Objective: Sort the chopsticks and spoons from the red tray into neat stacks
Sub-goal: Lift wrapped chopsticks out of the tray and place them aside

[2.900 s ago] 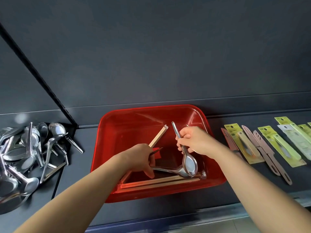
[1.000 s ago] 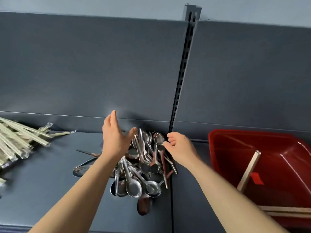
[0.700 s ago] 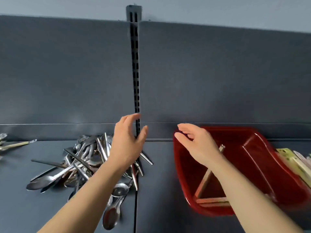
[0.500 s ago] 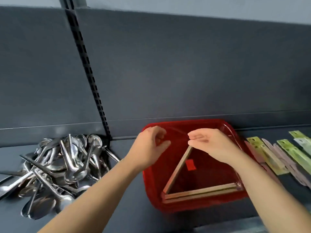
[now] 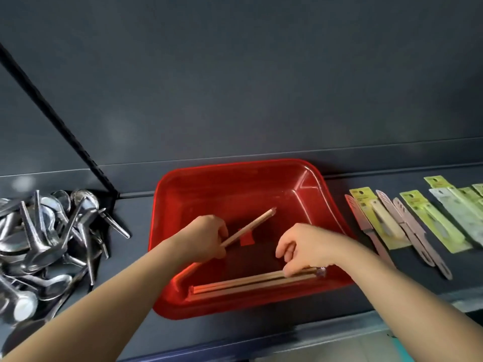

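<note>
Our left hand [image 5: 206, 237] curls round one slim wooden chopstick [image 5: 254, 223]; right hand [image 5: 307, 246] pinches wooden chopstick bundle [image 5: 248, 282] in red plastic tray [image 5: 235, 167]. Likely light, stiff: we grip mid-length.

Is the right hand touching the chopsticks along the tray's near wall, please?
Touching: the head view shows the right hand gripping the chopsticks near their right end.

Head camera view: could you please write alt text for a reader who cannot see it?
A person's left hand grips a slanted chopstick in a red tray while the right hand holds the end of a chopstick bundle along its near wall. Metal spoons are heaped on the dark shelf to the left; packaged utensils lie to the right.
</note>
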The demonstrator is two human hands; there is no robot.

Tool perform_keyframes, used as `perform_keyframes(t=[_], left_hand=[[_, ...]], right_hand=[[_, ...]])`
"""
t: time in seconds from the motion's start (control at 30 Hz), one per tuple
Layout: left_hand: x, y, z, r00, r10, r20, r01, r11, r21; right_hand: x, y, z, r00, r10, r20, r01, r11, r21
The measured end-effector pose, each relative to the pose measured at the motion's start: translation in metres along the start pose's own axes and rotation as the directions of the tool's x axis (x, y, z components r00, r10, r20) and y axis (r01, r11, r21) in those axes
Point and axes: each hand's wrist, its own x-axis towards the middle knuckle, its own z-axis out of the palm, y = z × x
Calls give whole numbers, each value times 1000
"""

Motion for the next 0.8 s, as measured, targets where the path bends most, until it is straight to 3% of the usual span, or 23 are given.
perform_keyframes(t=[0.13,0.23,0.4,0.57,0.67,0.8], left_hand=[[-7,-2,3,1000,12,-12,-12,999,-29],[-10,-7,1,998,-34,-62,21,979,-204],[-14,-9,-6,994,-94,-59,47,835,-548],[-16,-8,-9,994,-55,-92,-7,819,-573],[-16,-5,-6,998,-17,-68,-23,842,-539],[-6,-4,-3,991,-65,-113,11,905,-426]], right_hand=[[0,4,3,999,11,40,-8,998,-64],[-1,5,4,1000,-18,0,18,995,-97],[3,8,7,997,-56,-48,49,990,-135],[7,12,7,967,-66,-246,24,985,-171],[13,16,4,937,-50,-345,47,999,-15],[19,22,-1,920,84,-383,37,954,297]])
